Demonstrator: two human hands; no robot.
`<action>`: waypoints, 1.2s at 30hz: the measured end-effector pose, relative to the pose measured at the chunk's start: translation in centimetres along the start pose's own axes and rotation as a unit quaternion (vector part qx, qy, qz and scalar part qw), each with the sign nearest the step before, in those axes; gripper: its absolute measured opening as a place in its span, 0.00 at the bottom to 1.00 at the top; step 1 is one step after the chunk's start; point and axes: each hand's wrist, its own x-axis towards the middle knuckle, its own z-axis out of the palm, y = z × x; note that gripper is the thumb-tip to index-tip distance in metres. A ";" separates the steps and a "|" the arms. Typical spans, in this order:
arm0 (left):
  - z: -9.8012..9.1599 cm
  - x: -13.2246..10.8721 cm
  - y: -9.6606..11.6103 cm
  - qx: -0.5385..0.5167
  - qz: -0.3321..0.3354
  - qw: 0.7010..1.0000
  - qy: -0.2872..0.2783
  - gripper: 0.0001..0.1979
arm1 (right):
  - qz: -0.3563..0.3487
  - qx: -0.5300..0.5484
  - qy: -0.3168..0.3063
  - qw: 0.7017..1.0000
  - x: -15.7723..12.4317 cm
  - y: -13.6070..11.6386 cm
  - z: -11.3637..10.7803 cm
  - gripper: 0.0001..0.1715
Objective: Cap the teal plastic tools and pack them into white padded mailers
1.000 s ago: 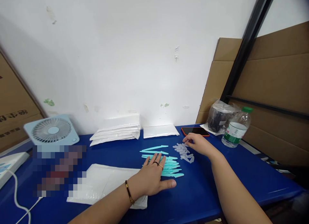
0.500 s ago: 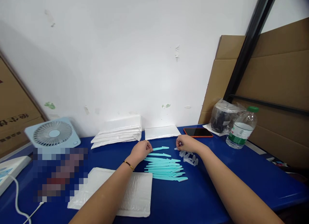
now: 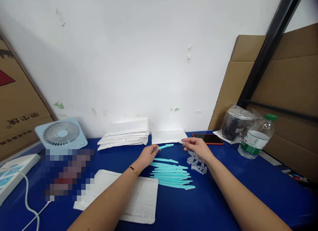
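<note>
My left hand (image 3: 148, 154) pinches the handle end of a turquoise eyebrow razor (image 3: 166, 146), its blade end pointing right. Between the fingertips of my right hand (image 3: 196, 147) is a small translucent blade cap (image 3: 181, 142), held a short way from that blade end. Below my hands, several more turquoise razors (image 3: 171, 174) lie in a row on the blue table (image 3: 193, 211), handles to the left. A loose cluster of translucent caps (image 3: 196, 163) lies under my right hand, partly hidden by it.
A white padded mailer (image 3: 141, 199) lies under my left forearm. Stacked mailers (image 3: 124, 135) and a single mailer (image 3: 169, 137) are along the wall. A phone (image 3: 210, 139), a bagged dark container (image 3: 232, 125) and a water bottle (image 3: 255, 138) stand right; a fan (image 3: 62, 135) and power strip (image 3: 17, 174) left.
My left hand has lifted the razor slightly off the row. My right hand has risen from the cap cluster with one cap. The view has shifted a little to the left.
</note>
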 end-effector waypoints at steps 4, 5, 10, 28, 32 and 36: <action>-0.1 -0.2 0.3 0.012 0.000 1.000 -0.004 0.15 | 0.026 0.036 -0.053 0.998 0.0 0.2 1.2 0.28; -0.1 -0.2 0.3 0.013 -0.003 1.000 -0.007 0.15 | 0.015 0.030 -0.051 0.998 0.0 0.2 1.3 0.28; 0.0 -0.1 0.2 -0.011 -0.015 1.000 -0.008 0.16 | -0.036 0.028 0.005 0.999 0.0 -0.1 1.1 0.22; -0.3 -0.1 1.0 -0.084 -0.005 0.996 -0.009 0.17 | 0.008 0.148 -0.011 0.989 0.1 0.7 3.4 0.18; -0.1 -0.1 1.0 -0.080 -0.006 0.997 -0.018 0.17 | 0.003 0.114 -0.032 0.993 0.0 0.7 3.9 0.18; 0.2 0.2 1.0 -0.075 -0.006 0.996 -0.042 0.17 | -0.019 0.012 -0.045 0.999 0.0 0.6 4.3 0.18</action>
